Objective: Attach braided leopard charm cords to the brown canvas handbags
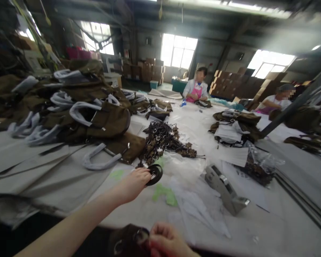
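My left hand (pixel 137 181) reaches out over the table, its fingers closed at the near side of a coiled dark strap (pixel 158 174). Just past it lies a heap of dark braided cords and brown patterned pieces with metal rings (pixel 163 137). Low in the picture, my right hand (pixel 166 238) pinches the edge of a dark brown bag (pixel 128 241), close to a metal ring on it. Most of that bag is in shadow or cut off by the frame's bottom edge.
Brown bags with white-wrapped handles (pixel 109 119) are piled at the left. A grey tape dispenser (pixel 224 189) stands on the white table (pixel 139 214) at the right, near more bags (pixel 238 125). Two persons sit across the table, one in a pink apron (pixel 196 93).
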Tool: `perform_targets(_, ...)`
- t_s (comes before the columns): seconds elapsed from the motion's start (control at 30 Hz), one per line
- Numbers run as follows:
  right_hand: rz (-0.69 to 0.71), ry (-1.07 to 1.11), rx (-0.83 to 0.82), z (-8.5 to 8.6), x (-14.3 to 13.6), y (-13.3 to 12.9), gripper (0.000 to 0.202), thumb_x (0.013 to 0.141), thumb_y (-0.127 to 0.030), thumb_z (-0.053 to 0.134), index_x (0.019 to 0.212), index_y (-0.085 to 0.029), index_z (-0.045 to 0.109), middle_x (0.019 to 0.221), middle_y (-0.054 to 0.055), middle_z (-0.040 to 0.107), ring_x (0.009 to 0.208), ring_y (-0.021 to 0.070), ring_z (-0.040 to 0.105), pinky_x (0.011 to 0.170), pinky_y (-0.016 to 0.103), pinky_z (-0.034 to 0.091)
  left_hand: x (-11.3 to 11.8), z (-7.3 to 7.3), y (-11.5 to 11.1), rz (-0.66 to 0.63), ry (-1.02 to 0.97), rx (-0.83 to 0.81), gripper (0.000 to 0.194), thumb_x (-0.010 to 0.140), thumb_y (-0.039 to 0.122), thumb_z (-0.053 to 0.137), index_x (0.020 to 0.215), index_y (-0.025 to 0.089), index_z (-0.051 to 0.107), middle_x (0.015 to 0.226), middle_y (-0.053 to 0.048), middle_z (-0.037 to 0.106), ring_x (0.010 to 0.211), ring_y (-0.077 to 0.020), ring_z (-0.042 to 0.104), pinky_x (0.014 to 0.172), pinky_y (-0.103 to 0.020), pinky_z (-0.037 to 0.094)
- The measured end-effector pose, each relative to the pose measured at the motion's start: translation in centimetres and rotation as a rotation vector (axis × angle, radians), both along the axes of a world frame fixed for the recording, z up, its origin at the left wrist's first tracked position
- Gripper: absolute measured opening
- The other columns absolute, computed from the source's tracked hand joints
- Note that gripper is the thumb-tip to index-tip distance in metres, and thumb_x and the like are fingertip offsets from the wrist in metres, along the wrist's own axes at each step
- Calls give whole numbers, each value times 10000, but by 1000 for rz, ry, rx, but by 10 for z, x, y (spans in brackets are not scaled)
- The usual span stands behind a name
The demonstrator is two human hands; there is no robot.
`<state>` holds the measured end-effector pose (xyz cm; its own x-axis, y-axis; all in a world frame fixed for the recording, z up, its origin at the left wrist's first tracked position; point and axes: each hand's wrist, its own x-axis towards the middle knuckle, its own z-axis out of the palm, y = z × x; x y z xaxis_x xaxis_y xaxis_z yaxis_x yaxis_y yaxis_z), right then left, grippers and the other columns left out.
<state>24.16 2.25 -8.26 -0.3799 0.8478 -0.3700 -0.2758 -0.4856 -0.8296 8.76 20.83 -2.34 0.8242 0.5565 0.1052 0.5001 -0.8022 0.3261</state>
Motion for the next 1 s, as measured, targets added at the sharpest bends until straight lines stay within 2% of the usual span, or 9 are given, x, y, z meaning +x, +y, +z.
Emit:
perform_targets(0.07,-4,43,-23,1,-8,1,531,692,-654,741,768,-173,529,450,-87,495,354,37,343,397,189,207,5,-33,-10,-34,27,-67,219,833,87,553,965,202,685,1135,-102,717,1157,-267,627,1050,-415,459)
perform_targets(0.17,-13,64,-67,7,-12,3,520,691,-644,745,759,-182,516,449,-81,502,346,30,287,388,198,157,5,-69,-24,15,16,-167,232,824,107,593,1029,188,668,1342,-123,614,1299,-284,525,1113,-435,407)
perform_targets(0.27,-130,45,-100,12,-12,6,491,701,-615,750,742,-195,499,432,-87,475,345,33,264,378,199,126,-3,-89,-38,251,-73,-185,577,764,188,696,1310,159,511,1552,-186,359,1438,-341,331,1172,-500,319)
perform_targets(0.37,-295,-8,-110,12,-12,10,433,724,-551,755,754,-200,504,443,-91,467,344,30,245,368,200,101,-18,-99,-49,486,-164,-195,837,703,253,767,1429,168,359,1530,-195,380,1422,-342,353,1181,-499,306)
perform_targets(0.5,-369,-77,-130,10,-13,14,377,749,-500,746,788,-186,539,469,-91,486,342,17,214,364,199,76,-36,-101,-53,568,-184,-224,742,729,263,752,1381,159,416,1436,-181,492,1347,-318,448,1156,-462,349)
perform_targets(0.63,-354,-107,-132,9,-15,15,364,764,-495,731,793,-169,573,449,-94,457,349,18,224,374,206,71,-44,-93,-51,580,-155,-238,307,831,323,661,1108,199,612,1147,-116,649,1103,-281,612,992,-412,491)
perform_targets(0.7,-363,-120,-133,9,-16,17,358,760,-488,734,786,-166,577,441,-97,444,352,19,219,379,212,68,-41,-89,-48,532,-121,-266,213,857,345,634,1023,212,642,1051,-84,666,982,-244,650,913,-357,525)
perform_targets(0.8,-381,-127,-129,9,-18,19,359,748,-486,740,776,-169,572,433,-103,435,351,20,209,385,221,66,-29,-83,-46,460,-62,-269,255,878,323,608,1115,231,624,1112,-80,646,998,-234,648,901,-331,521)
perform_targets(1.0,-356,-153,-146,-5,-22,18,407,704,-555,709,743,-182,552,400,-102,448,324,36,217,382,227,88,-21,-73,-53,310,121,-135,360,877,47,428,1132,191,637,984,-108,677,888,-256,680,768,-363,551)
